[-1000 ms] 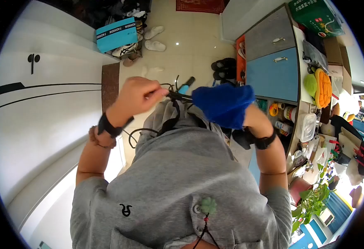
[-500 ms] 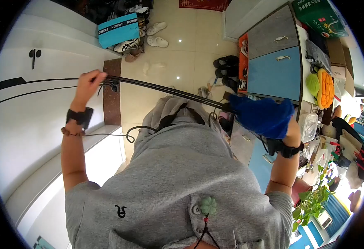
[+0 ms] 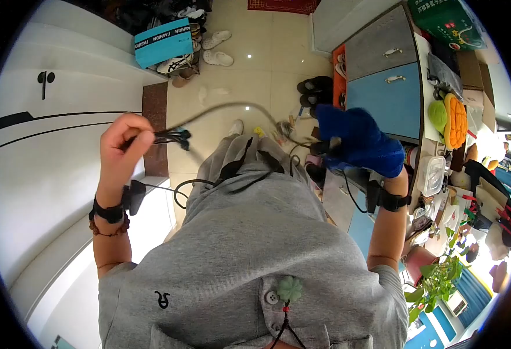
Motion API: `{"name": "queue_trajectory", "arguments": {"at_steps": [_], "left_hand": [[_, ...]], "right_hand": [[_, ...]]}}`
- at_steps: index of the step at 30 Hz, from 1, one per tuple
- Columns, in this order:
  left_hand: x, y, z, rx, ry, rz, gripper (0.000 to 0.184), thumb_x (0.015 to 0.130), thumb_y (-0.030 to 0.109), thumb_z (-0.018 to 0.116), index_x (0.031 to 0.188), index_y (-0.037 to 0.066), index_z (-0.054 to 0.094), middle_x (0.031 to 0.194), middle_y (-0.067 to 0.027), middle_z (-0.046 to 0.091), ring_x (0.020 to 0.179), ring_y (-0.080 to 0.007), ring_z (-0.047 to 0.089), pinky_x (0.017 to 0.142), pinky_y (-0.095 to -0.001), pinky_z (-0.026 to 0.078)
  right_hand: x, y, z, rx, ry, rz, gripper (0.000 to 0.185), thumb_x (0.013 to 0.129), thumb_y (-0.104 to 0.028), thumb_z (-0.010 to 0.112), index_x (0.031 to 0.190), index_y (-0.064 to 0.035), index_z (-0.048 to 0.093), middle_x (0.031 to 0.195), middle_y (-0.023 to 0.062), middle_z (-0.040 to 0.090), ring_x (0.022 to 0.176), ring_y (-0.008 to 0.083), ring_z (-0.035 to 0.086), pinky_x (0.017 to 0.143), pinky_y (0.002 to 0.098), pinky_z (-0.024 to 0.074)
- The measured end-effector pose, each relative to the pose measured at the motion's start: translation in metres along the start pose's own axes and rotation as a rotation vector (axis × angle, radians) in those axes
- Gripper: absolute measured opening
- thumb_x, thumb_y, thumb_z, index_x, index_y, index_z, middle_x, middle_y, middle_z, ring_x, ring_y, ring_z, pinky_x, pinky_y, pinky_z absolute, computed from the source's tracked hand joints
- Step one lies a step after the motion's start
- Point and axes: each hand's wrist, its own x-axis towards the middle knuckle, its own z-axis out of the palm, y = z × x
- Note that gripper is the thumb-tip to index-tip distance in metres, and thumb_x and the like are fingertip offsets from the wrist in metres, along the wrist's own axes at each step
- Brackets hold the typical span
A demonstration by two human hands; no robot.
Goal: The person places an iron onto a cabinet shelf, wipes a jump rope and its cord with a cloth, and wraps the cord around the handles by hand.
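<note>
My left hand [image 3: 121,148] is closed around a bunch of thin dark cords [image 3: 174,137], whose ends stick out to its right. From there a dark cable [image 3: 232,106] arcs, slack and partly blurred, across to the blue cloth [image 3: 354,139]. That cloth covers my right hand [image 3: 400,179] almost to the wrist and hides its fingers. A black piece [image 3: 320,148] shows at the cloth's left edge, where the cable meets it. Both wrists wear black bands with a dark device, and thin wires run from these.
White cabinet doors [image 3: 63,96] stand at the left. Shoes [image 3: 217,57] and a blue box [image 3: 163,43] lie up front. At the right are a blue and grey cabinet [image 3: 383,104], an orange shoe rack [image 3: 339,75] and a plant [image 3: 436,279].
The cords, bunched at first, were stretched between my hands half a second ago. Now one cable bows slackly upward. Both hands first moved apart, then slightly closer together again.
</note>
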Motion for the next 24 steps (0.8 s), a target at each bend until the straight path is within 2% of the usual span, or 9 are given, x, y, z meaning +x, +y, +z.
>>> {"name": "queue_trajectory", "arguments": {"at_steps": [3, 4, 7, 10, 12, 15, 16, 18, 24], "left_hand": [[-0.001, 0.028, 0.028, 0.130, -0.162, 0.014, 0.008, 0.081, 0.004, 0.069, 0.082, 0.002, 0.061, 0.074, -0.0008, 0.062, 0.063, -0.0036, 0.054, 0.055, -0.0185, 0.040], [0.002, 0.031, 0.044, 0.257, -0.207, 0.202, 0.012, 0.080, 0.009, 0.072, 0.081, 0.002, 0.062, 0.070, -0.0029, 0.063, 0.058, -0.0063, 0.056, 0.051, -0.0213, 0.042], [0.012, 0.038, 0.084, 0.562, -0.270, 0.458, 0.018, 0.076, 0.015, 0.074, 0.078, 0.005, 0.059, 0.061, -0.0083, 0.059, 0.052, -0.0213, 0.057, 0.049, -0.0307, 0.044], [0.028, 0.037, 0.095, 0.752, -0.198, 0.545, 0.017, 0.073, 0.008, 0.069, 0.080, 0.007, 0.054, 0.058, -0.0092, 0.057, 0.051, -0.0267, 0.057, 0.047, -0.0353, 0.043], [0.035, 0.031, 0.091, 0.725, -0.111, 0.503, 0.017, 0.073, 0.008, 0.069, 0.081, 0.007, 0.054, 0.059, -0.0100, 0.057, 0.053, -0.0274, 0.059, 0.048, -0.0353, 0.044], [0.032, 0.034, 0.079, 0.657, 0.002, 0.356, 0.015, 0.077, 0.012, 0.070, 0.078, 0.005, 0.057, 0.060, -0.0101, 0.057, 0.050, -0.0229, 0.055, 0.048, -0.0311, 0.042], [0.030, 0.035, 0.072, 0.622, 0.041, 0.280, 0.016, 0.079, 0.014, 0.070, 0.077, 0.004, 0.058, 0.060, -0.0098, 0.056, 0.049, -0.0211, 0.053, 0.048, -0.0298, 0.041], [0.026, 0.039, 0.057, 0.579, 0.089, 0.186, 0.022, 0.083, 0.018, 0.070, 0.075, 0.002, 0.058, 0.059, -0.0062, 0.052, 0.049, -0.0131, 0.043, 0.049, -0.0248, 0.037], [0.014, 0.008, -0.005, 0.545, 0.182, 0.104, 0.020, 0.086, 0.017, 0.068, 0.079, 0.001, 0.058, 0.062, 0.0031, 0.048, 0.059, -0.0044, 0.039, 0.053, -0.0193, 0.033]], "right_hand": [[0.029, -0.027, 0.047, 0.012, -0.171, -0.224, 0.032, 0.085, -0.020, 0.063, 0.108, 0.0008, 0.061, 0.107, 0.0112, 0.062, 0.093, 0.0210, 0.059, 0.082, 0.0312, 0.0477], [0.040, -0.037, 0.066, 0.010, -0.237, -0.317, 0.032, 0.085, -0.021, 0.063, 0.109, 0.0009, 0.061, 0.108, 0.0118, 0.062, 0.093, 0.0216, 0.060, 0.082, 0.0314, 0.0477], [0.070, -0.070, 0.134, -0.110, -0.403, -0.643, 0.034, 0.085, -0.022, 0.063, 0.110, 0.0012, 0.061, 0.111, 0.0137, 0.061, 0.096, 0.0234, 0.060, 0.084, 0.0321, 0.0479], [0.082, -0.105, 0.191, -0.384, -0.404, -0.803, 0.036, 0.085, -0.023, 0.062, 0.112, 0.0014, 0.061, 0.114, 0.0156, 0.061, 0.098, 0.0252, 0.060, 0.085, 0.0327, 0.0480], [0.090, -0.110, 0.208, -0.386, -0.398, -0.787, 0.037, 0.085, -0.023, 0.062, 0.113, 0.0016, 0.060, 0.115, 0.0169, 0.060, 0.099, 0.0264, 0.060, 0.086, 0.0331, 0.0481], [0.099, -0.078, 0.211, 0.175, -0.531, -0.698, 0.043, 0.084, -0.022, 0.064, 0.120, 0.0005, 0.057, 0.129, 0.0196, 0.052, 0.116, 0.0323, 0.053, 0.097, 0.0383, 0.0432], [0.101, -0.068, 0.203, -0.061, -0.503, -0.836, 0.046, 0.081, -0.021, 0.069, 0.121, -0.0014, 0.058, 0.130, 0.0177, 0.053, 0.120, 0.0340, 0.050, 0.102, 0.0420, 0.0383], [0.099, -0.054, 0.191, -0.004, -0.536, -0.804, 0.048, 0.080, -0.018, 0.071, 0.123, -0.0008, 0.056, 0.124, 0.0164, 0.057, 0.115, 0.0301, 0.053, 0.100, 0.0390, 0.0401], [0.083, -0.057, 0.134, 0.178, -0.722, -0.455, 0.053, 0.081, -0.018, 0.071, 0.127, 0.0020, 0.051, 0.123, 0.0151, 0.058, 0.107, 0.0255, 0.059, 0.096, 0.0355, 0.0450]]}}
